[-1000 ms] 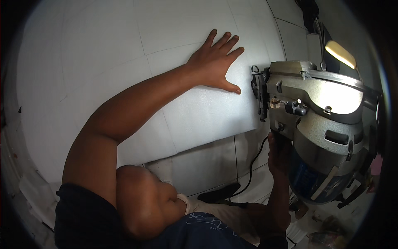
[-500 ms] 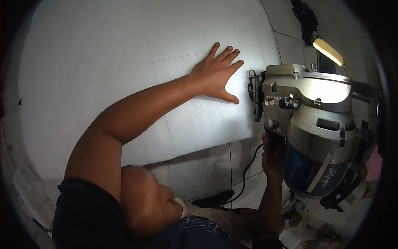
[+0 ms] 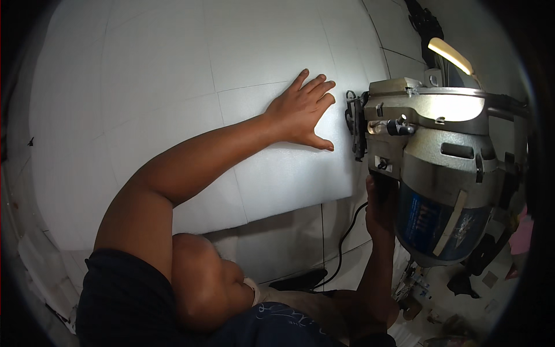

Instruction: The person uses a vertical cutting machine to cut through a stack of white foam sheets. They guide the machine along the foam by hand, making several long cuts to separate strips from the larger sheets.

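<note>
My left hand (image 3: 298, 114) lies palm down on a thick white sheet (image 3: 167, 133) marked with thin dark lines. Its fingers are spread, the thumb pointing toward the machine. To the right stands a silver cloth cutting machine (image 3: 445, 168) with a rounded motor housing and a dark blue label. Its upright black guide parts (image 3: 356, 124) are beside the sheet's right side, a little way from my left fingertips. Low on the machine, my right hand (image 3: 378, 211) grips a dark handle (image 3: 384, 185); most of its fingers are hidden behind the housing.
A lit lamp (image 3: 451, 56) shines over the machine. A black cable (image 3: 346, 234) curves across the tiled floor (image 3: 283, 237) on the near side. Dark tangled material (image 3: 425, 26) hangs at the far right. Scraps and a pink piece (image 3: 521, 234) lie at the right.
The cutting machine has shifted slightly farther away along the sheet's right side, my right hand with it. My left fingers have drawn a little closer together. The view has tilted slightly.
</note>
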Demonstrator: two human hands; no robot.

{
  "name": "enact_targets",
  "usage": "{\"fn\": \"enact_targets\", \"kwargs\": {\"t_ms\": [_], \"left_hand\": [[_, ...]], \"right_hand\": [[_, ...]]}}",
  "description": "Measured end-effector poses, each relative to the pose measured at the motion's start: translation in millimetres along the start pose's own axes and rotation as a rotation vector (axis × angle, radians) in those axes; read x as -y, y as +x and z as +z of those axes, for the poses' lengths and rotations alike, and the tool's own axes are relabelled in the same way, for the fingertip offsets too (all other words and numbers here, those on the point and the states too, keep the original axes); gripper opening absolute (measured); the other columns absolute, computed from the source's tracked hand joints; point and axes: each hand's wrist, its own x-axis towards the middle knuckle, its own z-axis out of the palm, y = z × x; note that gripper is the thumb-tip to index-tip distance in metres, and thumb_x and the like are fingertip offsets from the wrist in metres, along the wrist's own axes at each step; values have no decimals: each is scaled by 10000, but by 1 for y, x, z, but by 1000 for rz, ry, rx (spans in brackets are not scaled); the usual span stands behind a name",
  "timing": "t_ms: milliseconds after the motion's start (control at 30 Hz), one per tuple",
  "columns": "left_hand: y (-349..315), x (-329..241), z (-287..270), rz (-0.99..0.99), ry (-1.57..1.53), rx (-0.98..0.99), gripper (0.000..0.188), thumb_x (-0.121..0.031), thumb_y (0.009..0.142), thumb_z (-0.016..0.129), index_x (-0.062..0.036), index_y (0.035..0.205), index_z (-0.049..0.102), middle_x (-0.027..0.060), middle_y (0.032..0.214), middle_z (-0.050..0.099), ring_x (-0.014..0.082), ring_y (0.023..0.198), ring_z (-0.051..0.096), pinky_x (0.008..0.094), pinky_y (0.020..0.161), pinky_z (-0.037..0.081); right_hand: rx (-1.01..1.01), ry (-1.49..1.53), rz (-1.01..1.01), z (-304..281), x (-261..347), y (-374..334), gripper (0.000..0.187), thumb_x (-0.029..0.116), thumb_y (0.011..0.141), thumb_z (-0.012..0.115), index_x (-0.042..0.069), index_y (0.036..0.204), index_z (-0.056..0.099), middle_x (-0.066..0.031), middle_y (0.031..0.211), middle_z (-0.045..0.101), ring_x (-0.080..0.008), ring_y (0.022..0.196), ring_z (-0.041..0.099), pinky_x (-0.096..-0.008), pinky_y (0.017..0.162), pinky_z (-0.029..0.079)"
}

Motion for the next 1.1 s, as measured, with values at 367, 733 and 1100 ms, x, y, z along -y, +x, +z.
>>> {"fn": "enact_targets", "kwargs": {"t_ms": [367, 733, 1100], "left_hand": [[-8, -7, 2, 42, -27, -105, 848, -748, 707, 674, -28, 1139, 560, 162, 1287, 497, 341, 1342, 400, 551, 1192, 212], [-11, -21, 7, 72, -12, -119, 814, -734, 723, 667, -27, 1109, 548, 175, 1271, 516, 355, 1341, 407, 532, 1184, 234], [-15, -34, 12, 93, -47, -129, 786, -701, 728, 698, -29, 1104, 542, 187, 1271, 519, 366, 1336, 418, 532, 1184, 240]], "right_hand": [[-56, -5, 47, 7, 5, 8, 483, 402, 973, 594, -7, 1220, 526, -148, 1155, 593, -227, 1072, 541, -376, 972, 403], [-102, 74, -29, 10, -1, 18, 499, 484, 936, 620, 13, 1069, 530, -2, 749, 483, -60, 578, 405, -245, 500, 368], [-136, 65, 30, 11, 9, 25, 567, 543, 922, 601, 8, 1098, 535, -6, 744, 486, -77, 581, 435, -254, 514, 393]]}}
